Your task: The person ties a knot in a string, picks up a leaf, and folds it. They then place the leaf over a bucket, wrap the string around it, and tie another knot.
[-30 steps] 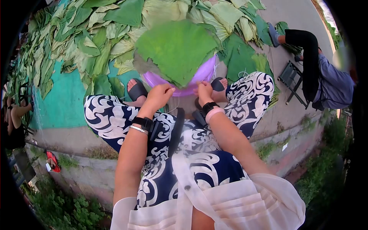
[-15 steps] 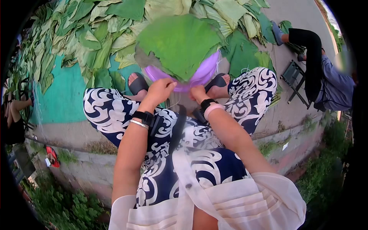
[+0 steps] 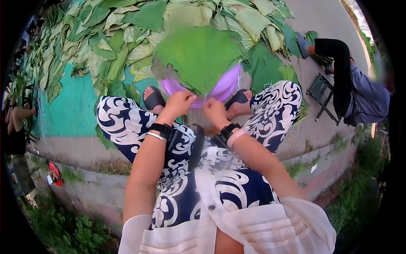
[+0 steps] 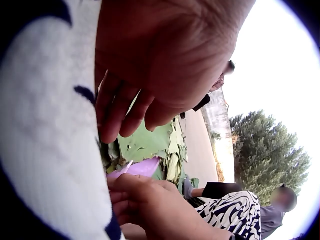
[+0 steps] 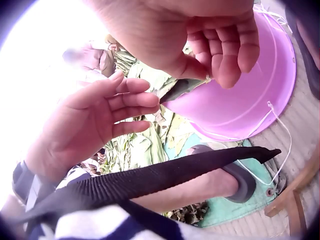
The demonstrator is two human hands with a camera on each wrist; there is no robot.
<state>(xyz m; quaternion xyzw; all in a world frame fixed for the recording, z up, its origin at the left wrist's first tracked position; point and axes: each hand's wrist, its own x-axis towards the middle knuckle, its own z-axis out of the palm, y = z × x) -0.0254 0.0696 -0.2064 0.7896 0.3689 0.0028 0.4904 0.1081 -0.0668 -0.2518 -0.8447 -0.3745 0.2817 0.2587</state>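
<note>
A large green leaf (image 3: 198, 57) lies over a purple basin (image 3: 226, 86) between the person's feet. At the near rim, the left hand (image 3: 178, 105) has its fingers loosely bent; the left wrist view shows this hand (image 4: 165, 60) with nothing visible in its fingers. Close beside it is the right hand (image 3: 215, 113), fingers curled, its thumb and forefinger pinching a small pale piece (image 5: 208, 78) in the right wrist view. A white string (image 5: 289, 145) hangs from the basin's rim (image 5: 294, 65).
Many leaves (image 3: 101, 51) are heaped beyond the basin, partly on a green sheet (image 3: 69, 112). Sandalled feet flank the basin. At the right, another person (image 3: 366, 93) is near a dark folding stool (image 3: 321, 91). A dark strap (image 5: 165, 172) crosses the right wrist view.
The right hand has moved left and toward the body, away from the basin's right side and nearer the left hand. The left hand has barely moved, and the leaf remains over the basin.
</note>
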